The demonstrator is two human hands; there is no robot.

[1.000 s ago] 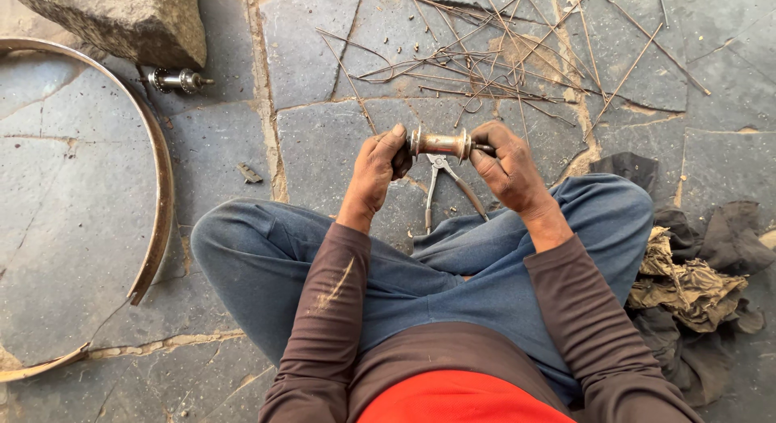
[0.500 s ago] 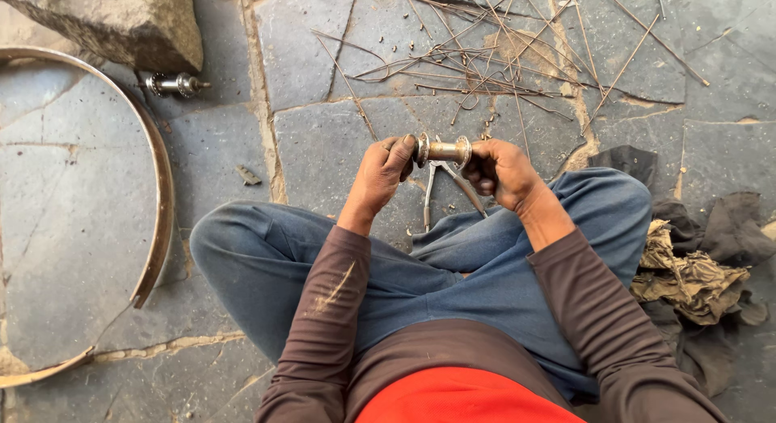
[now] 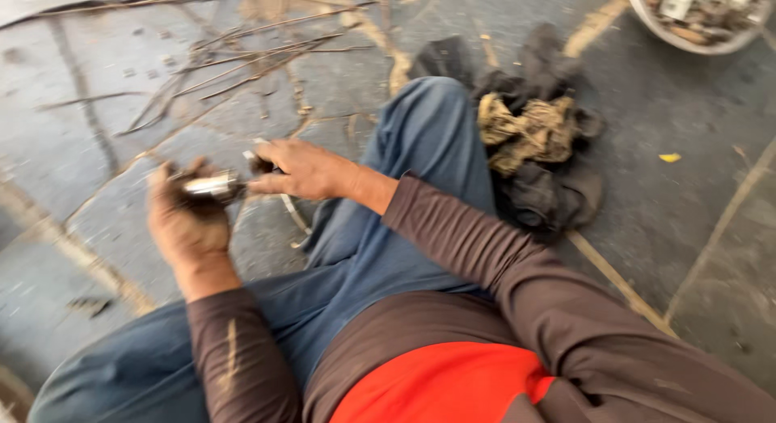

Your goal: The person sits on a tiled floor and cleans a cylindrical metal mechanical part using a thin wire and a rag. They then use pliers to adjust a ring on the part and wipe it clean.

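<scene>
I sit cross-legged on a stone floor in blue trousers and a brown long-sleeved top. My left hand (image 3: 187, 225) grips a short shiny metal hub (image 3: 212, 184) with an axle through it. My right hand (image 3: 301, 168) holds the hub's right end, fingers pinched around it. Both hands meet above the floor just ahead of my knee. Below them lies a thin bent metal tool (image 3: 293, 217) on the floor, partly hidden. The picture is blurred by motion.
Several thin metal spokes (image 3: 234, 67) lie scattered on the floor at the upper left. A heap of dirty dark and tan rags (image 3: 537, 144) sits beside my right knee. A round bowl (image 3: 695, 19) of small parts stands at the top right corner.
The view has swung to the right: the large rim and stone at the left have left the picture, the rags and a bowl came in. Both hands still hold the hub.
</scene>
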